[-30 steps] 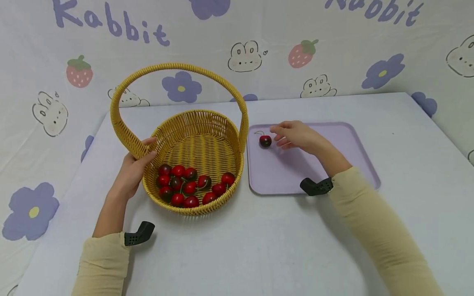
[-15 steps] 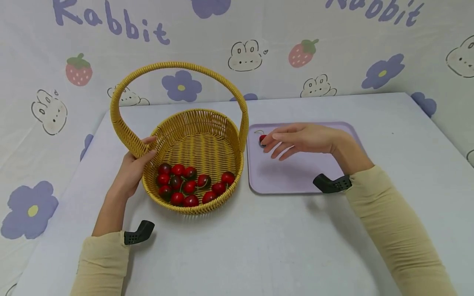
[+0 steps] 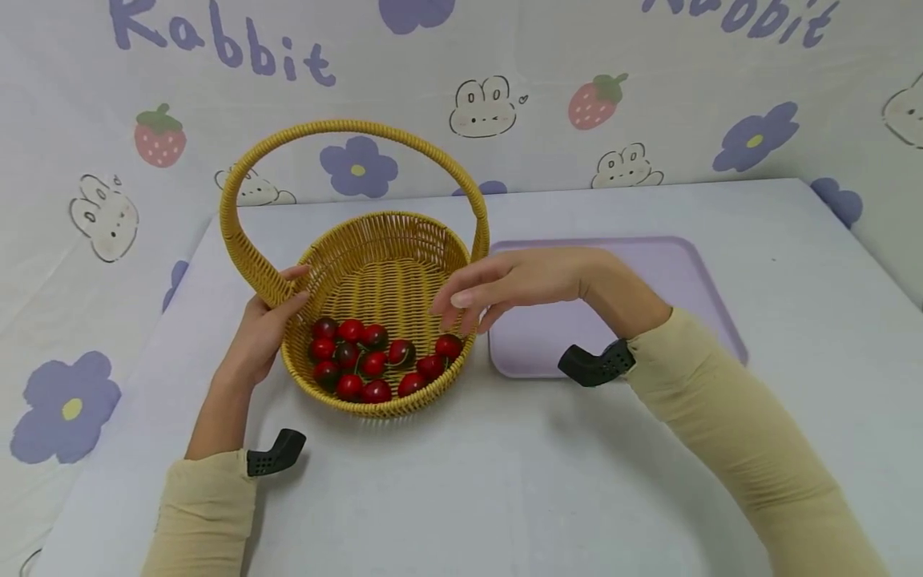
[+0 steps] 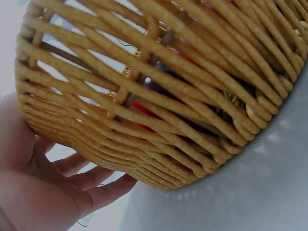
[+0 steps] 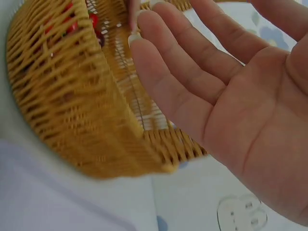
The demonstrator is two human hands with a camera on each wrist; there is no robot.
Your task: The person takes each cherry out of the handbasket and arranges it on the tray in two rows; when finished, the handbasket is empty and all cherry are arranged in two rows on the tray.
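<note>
White-clothed counter, rabbit-print backdrop at 12 o'clock. On my feed, R hand has just swung from over the tray at 3 to the 3 o'clock rim of the basket, fingers loosely apart, palm bare, so I'd put the work at the basket now. L hand grips its 9 o'clock side. Cherries lie inside, approx. 6 o'clock; R hand hides tray's 10 o'clock area, can't tell abt fruit there.
</note>
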